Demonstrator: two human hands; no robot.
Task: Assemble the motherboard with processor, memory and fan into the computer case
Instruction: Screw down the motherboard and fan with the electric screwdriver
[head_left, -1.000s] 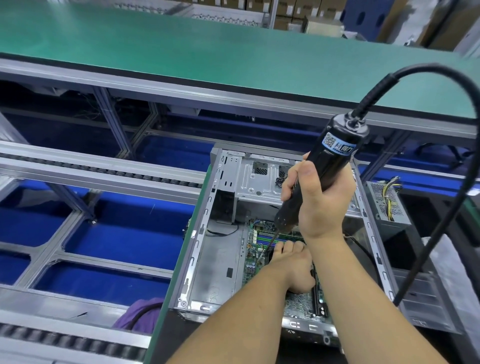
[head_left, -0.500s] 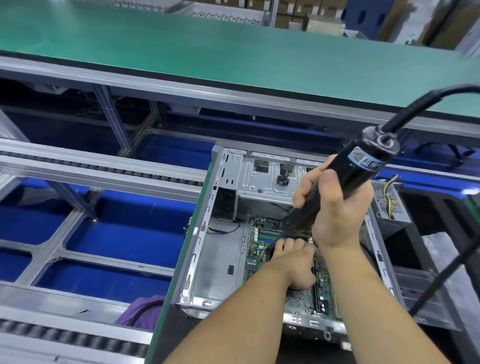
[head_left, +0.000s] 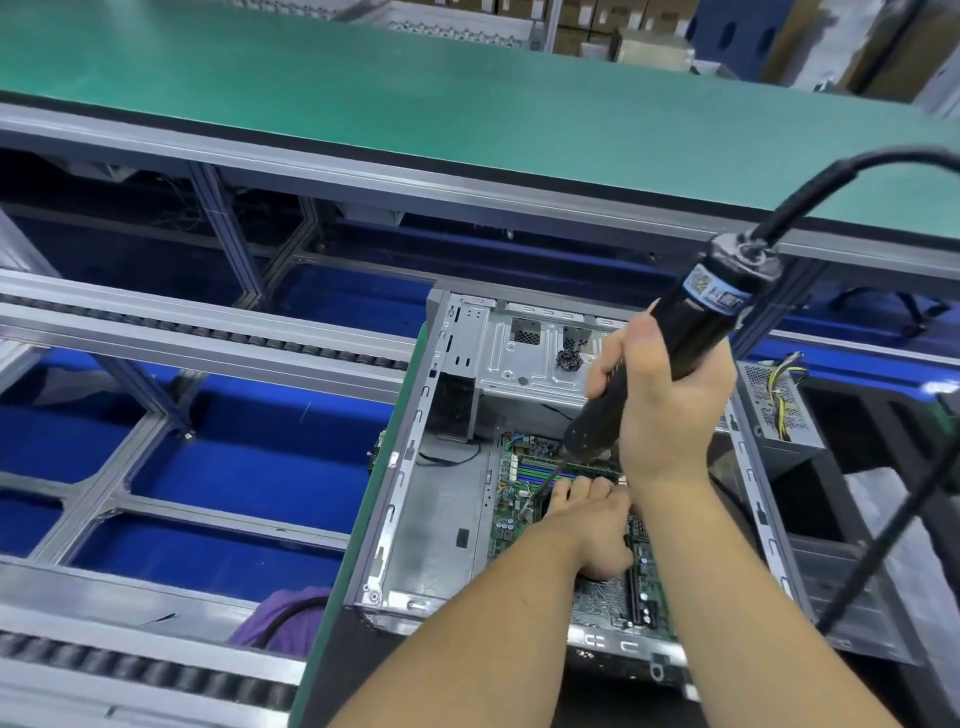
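Black cylindrical screwdriver tilted lower, right hand gripping, green motherboard

Right grip clenched, left flat

Green motherboard w/ blue slots; black screwdriver; silver case; green bench top; blue floor.

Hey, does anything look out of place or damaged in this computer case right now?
Nothing stands out. The motherboard lies flat in the computer case, the right hand holds the electric screwdriver, and the left hand rests on the board.
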